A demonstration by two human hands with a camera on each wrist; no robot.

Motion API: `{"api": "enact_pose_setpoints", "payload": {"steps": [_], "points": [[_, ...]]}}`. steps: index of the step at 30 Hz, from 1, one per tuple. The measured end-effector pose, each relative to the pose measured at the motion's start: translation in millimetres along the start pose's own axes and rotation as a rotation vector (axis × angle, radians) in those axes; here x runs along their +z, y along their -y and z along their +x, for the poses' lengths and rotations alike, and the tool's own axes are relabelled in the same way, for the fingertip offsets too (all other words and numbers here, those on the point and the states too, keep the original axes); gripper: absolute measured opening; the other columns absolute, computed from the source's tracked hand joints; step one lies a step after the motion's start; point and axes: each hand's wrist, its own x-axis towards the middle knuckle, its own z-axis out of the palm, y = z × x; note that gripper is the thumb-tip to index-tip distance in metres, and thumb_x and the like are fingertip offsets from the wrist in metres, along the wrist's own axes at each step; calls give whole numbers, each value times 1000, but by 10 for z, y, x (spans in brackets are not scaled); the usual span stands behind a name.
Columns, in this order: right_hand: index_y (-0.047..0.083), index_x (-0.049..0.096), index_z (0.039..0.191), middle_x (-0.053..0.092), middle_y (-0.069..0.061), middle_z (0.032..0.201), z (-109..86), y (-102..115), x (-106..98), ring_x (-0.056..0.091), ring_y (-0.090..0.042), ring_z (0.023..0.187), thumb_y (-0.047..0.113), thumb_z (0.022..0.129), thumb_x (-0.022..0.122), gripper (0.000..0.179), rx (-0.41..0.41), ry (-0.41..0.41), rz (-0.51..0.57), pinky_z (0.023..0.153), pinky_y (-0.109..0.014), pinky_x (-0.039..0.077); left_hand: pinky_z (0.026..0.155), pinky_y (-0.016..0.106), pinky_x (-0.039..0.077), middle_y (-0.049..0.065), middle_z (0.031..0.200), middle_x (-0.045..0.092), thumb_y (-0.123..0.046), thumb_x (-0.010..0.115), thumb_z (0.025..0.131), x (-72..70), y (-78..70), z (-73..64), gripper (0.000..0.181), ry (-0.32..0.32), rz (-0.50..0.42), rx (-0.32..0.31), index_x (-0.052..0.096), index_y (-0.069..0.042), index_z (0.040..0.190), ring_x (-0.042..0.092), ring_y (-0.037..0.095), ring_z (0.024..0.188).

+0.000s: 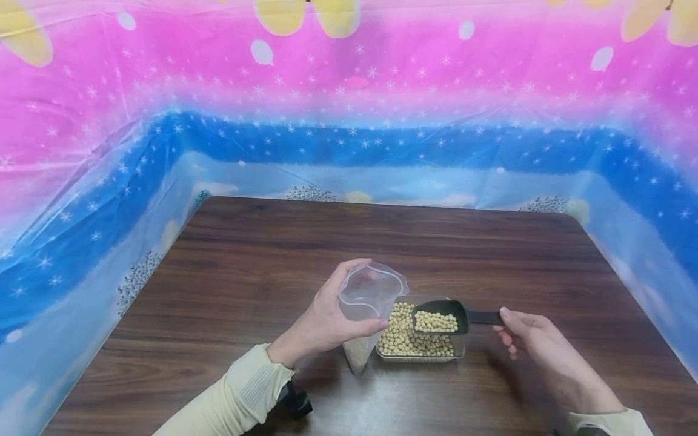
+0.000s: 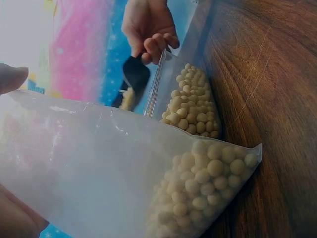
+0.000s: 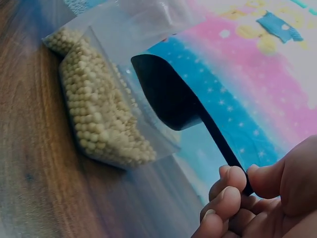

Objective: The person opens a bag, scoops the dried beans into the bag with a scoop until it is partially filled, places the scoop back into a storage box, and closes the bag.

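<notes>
My left hand (image 1: 332, 312) grips a clear plastic bag (image 2: 99, 163) near its top, thumb on one side and fingers on the other, and the bag's mouth gapes. Pale round beans (image 2: 203, 183), which look like soybeans, fill its lower end near the tabletop. Between thumb and fingers, my right hand (image 1: 537, 339) pinches the handle end of a black scoop (image 3: 168, 94). The scoop carries a load of beans (image 1: 436, 322) above a clear rectangular container (image 1: 420, 358) holding many more. In the head view the scoop hides part of that container.
A dark wood-grain table (image 1: 262, 242) lies under everything. Pink and blue patterned cloth (image 1: 414, 142) hangs around its back and sides. Beside the left sleeve is a black object (image 1: 299, 404), partly hidden.
</notes>
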Motion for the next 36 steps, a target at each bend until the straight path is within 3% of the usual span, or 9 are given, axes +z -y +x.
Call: {"api": "enact_pose_setpoints", "payload": {"steps": [5,8,15,23,29,36], "points": [[6,66,95,54,4,74,-67,83,-61,48,-8,66,43,99,52,40,-40,6,137,62,-25,46,96,41,45,-2,127,56,-22,87,72,6,5,7,86,-4,22,16,38,-19,143,56,18,112],[8,68,92,55,4,74,-101,174,-109,49,-8,66,40,99,53,37,-81,9,178,60,-25,46,96,41,46,-2,127,56,-21,87,72,6,2,8,87,0,10,4,37,-20,143,56,19,112],[10,69,93,56,3,74,-181,445,-163,52,-8,64,38,100,52,34,-138,1,204,60,-26,49,96,41,46,-2,128,56,-22,87,73,9,5,14,86,10,-8,1,37,-26,142,56,19,113],[9,69,94,54,3,73,-228,702,-32,51,-11,65,34,102,50,32,-257,20,197,60,-27,48,96,41,45,-4,129,55,-22,87,72,16,-7,20,86,16,-10,-16,37,-27,142,56,17,113],[7,66,92,53,0,72,-264,890,164,50,-13,66,34,103,48,34,-338,2,121,59,-27,47,101,42,41,-6,129,55,-24,87,72,24,-8,21,86,20,-4,-32,37,-27,142,53,12,116],[0,60,90,53,-2,71,-322,1060,412,53,-16,66,37,104,42,43,-435,-86,-153,61,-27,48,105,44,37,-6,133,51,-26,87,73,15,-9,23,85,24,2,-49,38,-20,143,48,12,122]]}}
